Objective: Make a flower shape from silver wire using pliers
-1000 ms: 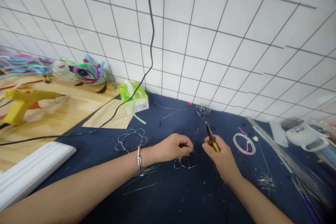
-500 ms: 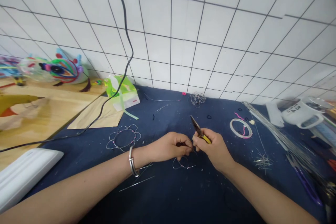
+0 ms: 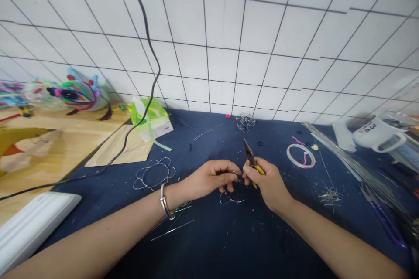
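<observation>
My left hand (image 3: 218, 178), a silver bangle on its wrist, pinches part of a thin beaded wire ring (image 3: 233, 201) at the centre of the dark blue cloth. The ring's loops hang below the fingertips. In my right hand (image 3: 266, 181) are pliers (image 3: 250, 154) with dark jaws pointing up and away and yellow handles against the palm. The right thumb and fingertips come close to the left ones; whether they touch the wire I cannot tell. A finished-looking flower-shaped wire ring (image 3: 155, 174) with small beads lies left of my left hand.
Loose wire pieces (image 3: 173, 229) lie near my left forearm. To the right are a white coil (image 3: 301, 156), a long wire bundle (image 3: 340, 155), purple-handled scissors (image 3: 386, 222) and a white mug (image 3: 379, 133). A tangled wire ball (image 3: 245, 122) sits by the tiled wall. A black cable (image 3: 152, 52) hangs left.
The pliers have turned slightly more upright in my right hand, and their handles show more. The wire ring has shifted a little to the right. The camera view has tilted slightly.
</observation>
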Motion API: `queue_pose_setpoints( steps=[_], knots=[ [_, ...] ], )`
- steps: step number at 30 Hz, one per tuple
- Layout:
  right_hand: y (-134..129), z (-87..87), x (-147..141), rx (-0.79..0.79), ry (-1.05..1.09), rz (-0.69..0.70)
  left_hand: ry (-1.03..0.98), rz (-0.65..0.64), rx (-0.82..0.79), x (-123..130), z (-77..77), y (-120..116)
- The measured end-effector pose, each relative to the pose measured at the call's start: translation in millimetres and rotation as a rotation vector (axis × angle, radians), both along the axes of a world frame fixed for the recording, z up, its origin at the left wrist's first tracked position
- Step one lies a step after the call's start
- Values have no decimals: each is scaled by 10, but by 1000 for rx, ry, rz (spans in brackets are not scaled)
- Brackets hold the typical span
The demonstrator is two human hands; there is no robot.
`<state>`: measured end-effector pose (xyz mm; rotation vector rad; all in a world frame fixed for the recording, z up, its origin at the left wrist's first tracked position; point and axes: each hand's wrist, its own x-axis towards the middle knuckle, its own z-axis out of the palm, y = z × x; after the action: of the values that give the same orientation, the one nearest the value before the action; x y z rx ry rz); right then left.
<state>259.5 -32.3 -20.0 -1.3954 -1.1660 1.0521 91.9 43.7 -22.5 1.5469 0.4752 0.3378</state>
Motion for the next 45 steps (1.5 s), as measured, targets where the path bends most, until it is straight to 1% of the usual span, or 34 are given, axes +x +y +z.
queue_pose_setpoints(
  steps=[5, 11, 20, 23, 27, 30, 35, 37, 40, 43, 45],
  knots=[
    [-13, 11, -5, 7, 25, -1, -11, -56, -10, -29, 54, 6],
    [-13, 20, -1, 2, 49, -13, -86, -52, -71, -8, 56, 7],
    [9, 27, -58, 45, 151, -71, -41, 44, -128, 28, -46, -49],
    [0, 29, -76, 58, 163, -73, -50, 63, -107, 37, -31, -81],
    [-30, 36, -81, 61, 147, -70, -25, 87, -64, 46, 29, -128],
    [-62, 41, -84, 69, 137, -67, -28, 113, -103, 42, 49, -182],
    [-119, 57, -112, 83, 124, -15, -65, 188, -169, 9, -1, -331],
    [-144, 76, -119, 92, 93, 21, -83, 229, -173, -13, -20, -398],
    [-185, 110, -98, 105, -16, 64, -100, 308, -158, -55, -26, -474],
    [-234, 127, -31, 101, -186, 70, -107, 394, -110, -106, -22, -500],
    [-274, 120, 26, 102, -337, 77, -101, 450, -67, -141, -28, -492]
  ],
)
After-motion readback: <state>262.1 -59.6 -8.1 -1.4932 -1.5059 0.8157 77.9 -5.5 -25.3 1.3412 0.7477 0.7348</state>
